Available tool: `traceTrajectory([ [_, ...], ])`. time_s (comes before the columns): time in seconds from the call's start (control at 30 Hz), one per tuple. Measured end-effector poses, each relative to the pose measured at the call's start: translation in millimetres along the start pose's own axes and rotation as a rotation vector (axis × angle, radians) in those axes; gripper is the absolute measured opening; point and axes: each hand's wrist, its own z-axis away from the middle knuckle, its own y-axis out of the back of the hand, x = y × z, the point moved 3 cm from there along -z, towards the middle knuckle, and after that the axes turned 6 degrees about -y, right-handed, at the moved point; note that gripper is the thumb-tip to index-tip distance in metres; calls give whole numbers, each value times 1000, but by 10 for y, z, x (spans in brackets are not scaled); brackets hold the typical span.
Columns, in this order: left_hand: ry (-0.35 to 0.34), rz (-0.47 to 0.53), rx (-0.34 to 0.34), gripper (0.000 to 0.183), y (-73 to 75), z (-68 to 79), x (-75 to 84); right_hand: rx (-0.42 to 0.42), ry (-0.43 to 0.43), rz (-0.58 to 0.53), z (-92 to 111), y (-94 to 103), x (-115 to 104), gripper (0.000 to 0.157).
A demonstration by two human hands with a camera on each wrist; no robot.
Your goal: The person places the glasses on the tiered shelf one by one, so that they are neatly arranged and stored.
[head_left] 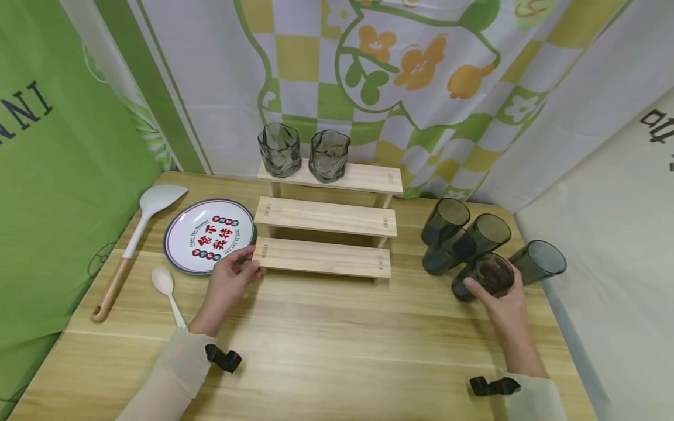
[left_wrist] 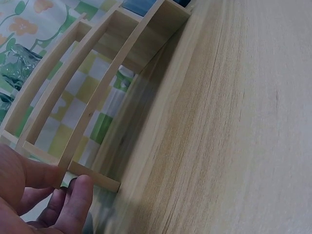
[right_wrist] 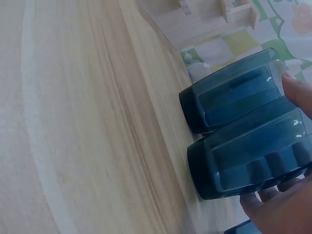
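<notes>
At the left end of a three-tier wooden shelf (head_left: 321, 257), my left hand (head_left: 231, 283) pinches the lowest board between thumb and fingers. In the left wrist view the thumb and fingertips meet at that board's corner. My right hand (head_left: 508, 310) has its thumb and fingers curled round a dark glass tumbler (right_wrist: 239, 158), the nearest of a group of several. Another tumbler (right_wrist: 234, 92) stands right beside it in the right wrist view. Two wavy grey glasses (head_left: 281, 155) sit on the shelf's top board.
A white plate (head_left: 181, 237) with red lettering lies left of the shelf. Farther left are a white spatula (head_left: 155, 199) with a wooden handle and a pale spoon (head_left: 163, 282). Patterned curtains (head_left: 297, 58) hang behind the wooden table (head_left: 337, 351).
</notes>
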Motion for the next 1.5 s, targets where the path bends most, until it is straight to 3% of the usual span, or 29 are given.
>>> traceTrajectory([
  [0.23, -10, -16, 4, 43, 34, 12, -16, -6, 10, 27, 36, -43, -20, 81],
  [0.4, -20, -18, 7, 43, 58, 17, -22, -31, 89, -64, 124, -133, -118, 76],
  [0.6, -11, -4, 25, 43, 95, 22, -21, -129, 263, -65, 222, -363, -433, 71],
  [0.8, -20, -23, 25, 43, 118, 23, -22, -217, 379, -48, 212, -747, -871, 67],
  [0.97, -34, -43, 26, 42, 126, 17, -13, -332, 454, -121, 14, -1195, -1212, 63],
  [1.13, -20, -32, 15, 43, 99, -20, -12, -368, 519, -136, -318, -1686, -1488, 62],
  [1.3, -29, -24, 7, 43, 50, -48, -5, -324, 519, -103, -658, -2100, -1643, 64],
  [1.5, -60, -42, 0, 42, 30, -40, -31, -266, 451, 24, -938, -2400, -1643, 68],
])
